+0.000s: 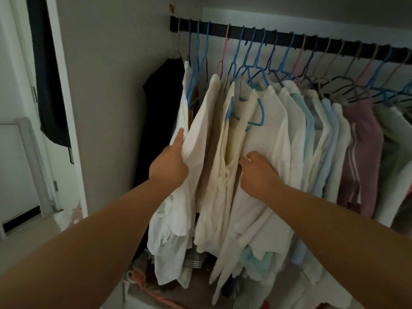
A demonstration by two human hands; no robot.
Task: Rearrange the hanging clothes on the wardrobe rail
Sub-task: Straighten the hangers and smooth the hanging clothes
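A black wardrobe rail [289, 39] runs from upper left to right, packed with blue, pink and grey hangers. Several white and cream shirts hang from it. My left hand [170, 161] grips the edge of a white shirt [196, 134] near the left end, its thumb along the fabric. My right hand [256, 172] holds the bunched cloth of a cream shirt [225, 166] beside a white shirt [269, 121], fingers curled into the folds. A gap opens between the two hands.
A black garment [160, 112] hangs at the far left against the grey wall [111, 85]. Pale blue tops and a mauve garment [361, 157] hang to the right. Folded clothes [194, 259] pile up below. A white door frame [64, 90] stands at left.
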